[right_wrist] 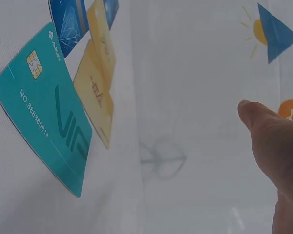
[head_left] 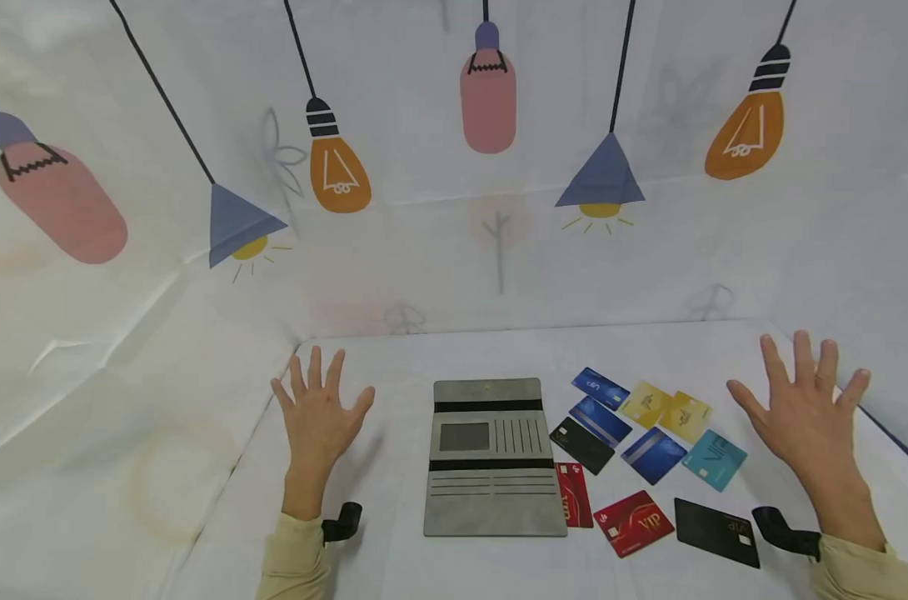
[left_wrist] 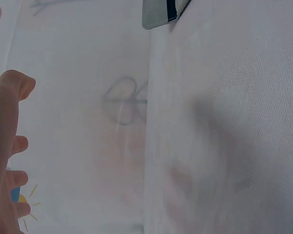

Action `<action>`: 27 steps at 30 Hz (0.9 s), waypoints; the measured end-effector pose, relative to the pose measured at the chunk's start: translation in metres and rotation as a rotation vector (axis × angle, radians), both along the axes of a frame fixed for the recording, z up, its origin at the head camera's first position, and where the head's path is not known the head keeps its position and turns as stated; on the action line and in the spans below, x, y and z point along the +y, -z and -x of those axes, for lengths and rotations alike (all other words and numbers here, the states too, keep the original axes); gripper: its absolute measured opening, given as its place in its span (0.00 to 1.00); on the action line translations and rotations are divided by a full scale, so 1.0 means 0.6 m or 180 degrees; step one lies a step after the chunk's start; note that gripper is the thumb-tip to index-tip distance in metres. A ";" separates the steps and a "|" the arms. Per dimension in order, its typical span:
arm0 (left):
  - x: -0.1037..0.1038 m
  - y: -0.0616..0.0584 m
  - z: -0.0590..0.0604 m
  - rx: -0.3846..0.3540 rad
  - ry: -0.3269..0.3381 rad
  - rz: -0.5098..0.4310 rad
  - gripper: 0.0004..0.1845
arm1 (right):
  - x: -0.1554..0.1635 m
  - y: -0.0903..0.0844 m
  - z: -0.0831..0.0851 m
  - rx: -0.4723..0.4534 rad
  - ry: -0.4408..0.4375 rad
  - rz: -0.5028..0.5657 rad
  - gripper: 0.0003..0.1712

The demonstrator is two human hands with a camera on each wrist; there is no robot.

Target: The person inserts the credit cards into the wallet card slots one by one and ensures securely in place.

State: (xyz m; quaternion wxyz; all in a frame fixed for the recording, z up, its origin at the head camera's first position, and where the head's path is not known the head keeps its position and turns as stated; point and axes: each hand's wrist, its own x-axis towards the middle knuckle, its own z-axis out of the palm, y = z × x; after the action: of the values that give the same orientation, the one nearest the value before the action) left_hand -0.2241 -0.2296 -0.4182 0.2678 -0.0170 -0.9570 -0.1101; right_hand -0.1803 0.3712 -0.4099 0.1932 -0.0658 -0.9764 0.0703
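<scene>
An open grey card wallet (head_left: 493, 457) lies flat in the middle of the white table (head_left: 394, 550); its corner (left_wrist: 158, 13) shows in the left wrist view. Several cards are spread to its right: blue ones (head_left: 601, 388), two yellow ones (head_left: 667, 408), a teal VIP card (head_left: 715, 459) (right_wrist: 46, 107), black ones (head_left: 716, 531) and red ones (head_left: 634, 522). My left hand (head_left: 317, 411) hovers left of the wallet with fingers spread, holding nothing. My right hand (head_left: 802, 408) is raised right of the cards, fingers spread, also holding nothing.
White cloth walls printed with hanging lamps (head_left: 338, 171) enclose the table at the back and both sides. A dark strap (head_left: 341, 521) sits at my left wrist and another (head_left: 787, 531) at my right. The table's right edge (head_left: 896, 442) runs close to my right hand.
</scene>
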 end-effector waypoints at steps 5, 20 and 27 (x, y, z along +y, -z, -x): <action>-0.002 0.004 0.001 0.0005 0.0021 -0.0057 0.40 | 0.001 0.001 0.002 0.0028 0.0002 -0.0013 0.57; -0.001 0.015 0.004 -0.0253 0.0313 -0.0339 0.38 | -0.003 0.001 0.001 0.0165 -0.0075 0.0124 0.51; 0.003 0.017 0.002 -0.0672 0.0397 -0.0478 0.40 | -0.012 -0.006 -0.004 0.0247 -0.0166 0.0174 0.45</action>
State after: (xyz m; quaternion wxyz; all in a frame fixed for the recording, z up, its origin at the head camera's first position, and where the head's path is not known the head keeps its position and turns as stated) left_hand -0.2255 -0.2279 -0.4284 0.1587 -0.0447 -0.9660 -0.1991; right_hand -0.1780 0.3643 -0.4061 0.2271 -0.0428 -0.9673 0.1044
